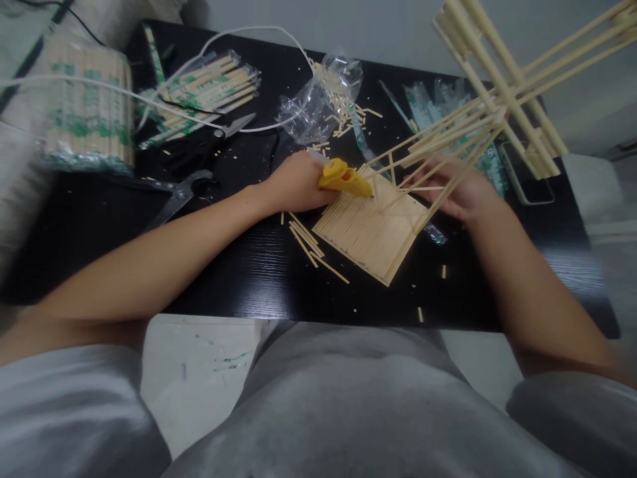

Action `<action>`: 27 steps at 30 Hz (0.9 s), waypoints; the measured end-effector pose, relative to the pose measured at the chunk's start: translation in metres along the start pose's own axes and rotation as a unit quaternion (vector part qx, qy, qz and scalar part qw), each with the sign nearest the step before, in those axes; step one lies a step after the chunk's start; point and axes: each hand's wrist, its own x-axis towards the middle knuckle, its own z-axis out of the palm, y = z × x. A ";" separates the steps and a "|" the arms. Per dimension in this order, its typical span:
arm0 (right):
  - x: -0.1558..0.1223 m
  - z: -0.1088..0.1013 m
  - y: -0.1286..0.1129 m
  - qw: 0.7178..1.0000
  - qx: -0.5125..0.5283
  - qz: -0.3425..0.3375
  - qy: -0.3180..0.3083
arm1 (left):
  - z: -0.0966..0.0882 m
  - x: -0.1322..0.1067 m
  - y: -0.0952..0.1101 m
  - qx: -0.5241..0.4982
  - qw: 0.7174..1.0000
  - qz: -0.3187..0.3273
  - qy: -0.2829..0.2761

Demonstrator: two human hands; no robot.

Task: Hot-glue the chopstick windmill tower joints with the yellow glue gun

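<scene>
My left hand (pixel 302 182) is wrapped round a yellow hot glue gun (pixel 345 179), its nozzle pointing right and down at the foot of a stick frame. That frame is a windmill model (pixel 448 143) of thin wooden sticks, with crossed blades (pixel 502 86) at the upper right. It stands on a square base (pixel 365 232) of sticks laid side by side. Behind the slanting legs at the right is my right hand (pixel 452 189), its fingers curled at the frame and partly hidden by the sticks. Whether they grip a leg firmly is hard to see.
Loose sticks (pixel 311 242) lie left of the base. Pliers (pixel 182 192) and black-handled scissors (pixel 213 136) are at the left, near a bag of chopsticks (pixel 89 106). A white cable (pixel 259 28) loops across the back. Clear wrappers (pixel 318 99) and a phone (pixel 527 176) lie farther back.
</scene>
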 end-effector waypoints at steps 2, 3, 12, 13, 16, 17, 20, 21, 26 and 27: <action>0.000 0.001 0.000 1.000 -0.004 0.001 0.004 | -0.001 0.000 0.001 0.001 1.000 -0.009 -0.004; 0.000 0.001 0.000 1.000 -0.004 0.001 0.004 | -0.001 -0.001 0.002 0.002 1.000 -0.012 -0.007; 0.002 -0.002 0.002 1.000 0.007 0.000 0.000 | -0.001 0.000 0.000 0.004 1.000 0.003 -0.006; 0.002 -0.001 0.002 1.000 0.005 0.001 0.001 | 0.000 0.000 -0.001 0.002 1.000 0.002 -0.005; 0.001 -0.001 0.002 1.000 0.002 -0.002 0.000 | 0.000 0.000 -0.001 -0.001 1.000 0.004 0.003; 0.001 -0.001 0.002 1.000 0.001 -0.003 -0.003 | 0.000 0.000 -0.001 -0.001 1.000 0.004 0.005; 0.001 -0.002 0.002 1.000 -0.002 -0.005 -0.011 | -0.001 0.000 0.000 0.003 1.000 0.002 0.002; 0.001 -0.002 0.002 1.000 -0.003 -0.005 -0.012 | -0.001 0.000 0.001 0.004 1.000 0.001 0.000; 0.000 -0.001 0.002 1.000 -0.002 -0.007 0.000 | 0.000 0.000 -0.001 0.008 1.000 0.004 -0.003; 0.000 0.000 0.002 1.000 0.000 -0.006 0.000 | 0.000 -0.001 -0.001 0.008 1.000 0.005 -0.003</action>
